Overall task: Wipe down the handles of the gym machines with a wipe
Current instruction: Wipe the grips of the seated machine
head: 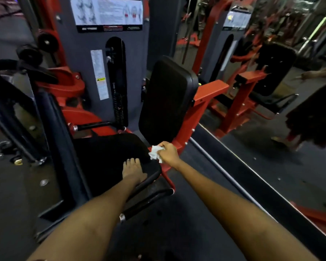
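Note:
A red and grey gym machine stands in front of me, with a black seat (105,157) and an upright black back pad (167,100). My left hand (133,169) lies flat on the front of the seat, fingers apart, holding nothing. My right hand (168,152) grips a crumpled white wipe (155,152) at the right edge of the seat, against the red frame (179,142) below the back pad. A black handle bar with a chrome end (143,206) runs below the seat. Another black handle (98,126) juts out at the seat's far left.
The grey weight-stack tower (102,72) with instruction labels stands behind the seat. Black padded arms (11,102) crowd the left side. A wall mirror (271,91) on the right reflects the machine and a person. Dark rubber floor (186,223) lies below me.

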The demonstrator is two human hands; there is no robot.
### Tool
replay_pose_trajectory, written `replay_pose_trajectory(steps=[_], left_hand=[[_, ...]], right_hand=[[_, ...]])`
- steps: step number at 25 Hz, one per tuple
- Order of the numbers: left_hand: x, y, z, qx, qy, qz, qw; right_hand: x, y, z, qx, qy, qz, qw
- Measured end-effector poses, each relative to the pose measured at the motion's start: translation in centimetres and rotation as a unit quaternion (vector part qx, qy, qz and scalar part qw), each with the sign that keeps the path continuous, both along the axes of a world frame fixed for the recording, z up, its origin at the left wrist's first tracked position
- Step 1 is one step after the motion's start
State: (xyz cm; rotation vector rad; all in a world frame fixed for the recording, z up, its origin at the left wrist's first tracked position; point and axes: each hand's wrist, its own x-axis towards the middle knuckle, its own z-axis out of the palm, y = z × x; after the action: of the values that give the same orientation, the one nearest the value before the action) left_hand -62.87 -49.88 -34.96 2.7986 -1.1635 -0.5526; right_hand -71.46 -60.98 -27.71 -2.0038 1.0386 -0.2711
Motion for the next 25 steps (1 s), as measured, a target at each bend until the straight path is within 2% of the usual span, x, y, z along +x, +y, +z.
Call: replay_pose_trajectory(steps=[6, 15, 21, 25], left_hand=[[4.2, -0.1, -0.5, 0.0, -0.001, 0.128, 0.992], [9.3, -2.1, 0.3, 0.031, -0.014, 0.306, 0.951], [10.4, -1.8, -1.3, 0.073, -0.007, 0.346, 0.935], [14.0, -1.3, -3.2, 0.066, -0.002, 0.358, 0.932]], right_hand=[[6.4, -2.6, -1.9, 0.037, -0.016, 0.11, 0.993], [16.6, -7.8, -3.5, 0.065, -0.028, 0.304, 0.95], [20.9, -7.7, -4.2, 0.148, 0.005, 0.328, 0.933], [24.9, -7.8, -5.5, 0.182, 0.024, 0.321, 0.929]])
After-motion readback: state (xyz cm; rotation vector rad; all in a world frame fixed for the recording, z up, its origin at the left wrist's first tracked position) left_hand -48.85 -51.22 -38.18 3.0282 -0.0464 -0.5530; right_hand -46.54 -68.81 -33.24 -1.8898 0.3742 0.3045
